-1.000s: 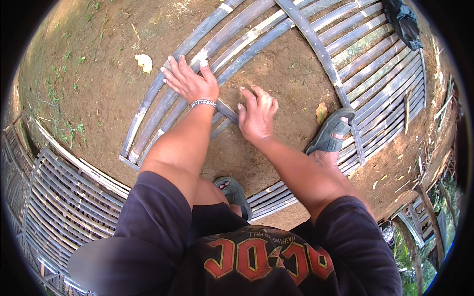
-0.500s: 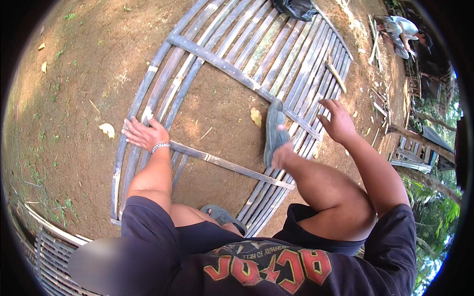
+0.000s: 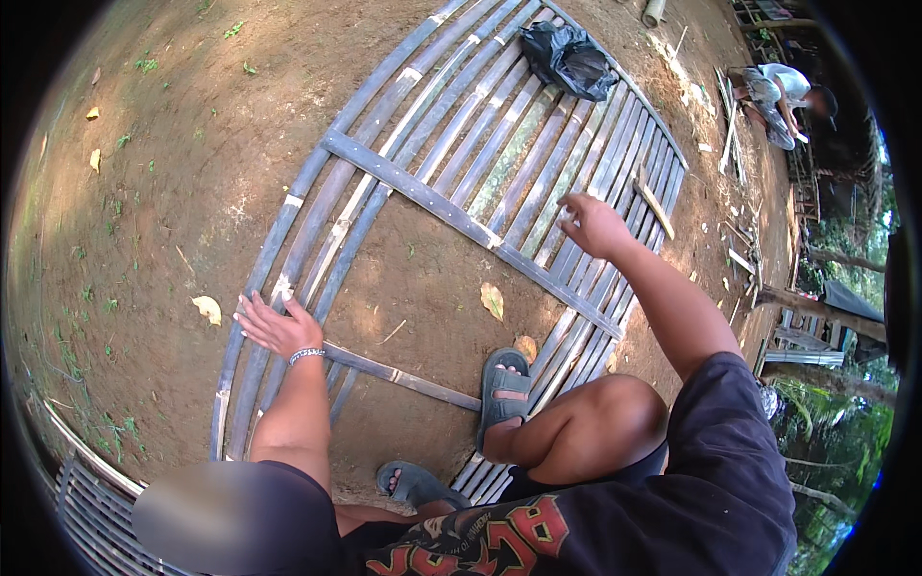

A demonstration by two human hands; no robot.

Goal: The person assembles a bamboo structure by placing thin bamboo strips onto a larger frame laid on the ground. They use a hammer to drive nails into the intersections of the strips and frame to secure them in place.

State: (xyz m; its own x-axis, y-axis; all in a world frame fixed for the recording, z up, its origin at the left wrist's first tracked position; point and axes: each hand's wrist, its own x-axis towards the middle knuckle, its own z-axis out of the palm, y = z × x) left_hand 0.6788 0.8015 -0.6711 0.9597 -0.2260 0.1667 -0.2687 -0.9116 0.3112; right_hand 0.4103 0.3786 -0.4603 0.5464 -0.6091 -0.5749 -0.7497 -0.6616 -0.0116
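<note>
On bamboo frame [image 3: 423,197] | left hand [image 3: 274,326] stays flat, fingers spread | right hand [image 3: 591,223] lifted, fingers loose

The person wears a black shirt [image 3: 576,538] with red print, dark shorts [image 3: 730,432], grey sandals [image 3: 504,384] and a silver bracelet [image 3: 305,355].

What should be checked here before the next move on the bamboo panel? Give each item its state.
1. Left hand flat on the outer slats, empty: ok.
2. Right hand above the far slats, open, holding nothing; contact: cannot tell.
3. Foot in sandal by the lower crosspiece; whether it pins it: cannot tell.
4. Upper crosspiece lies across the slats: ok.
5. Black bag sits on the panel's far end: not ok.
6. Loose stick lies on the slats near the right hand: not ok.
</note>
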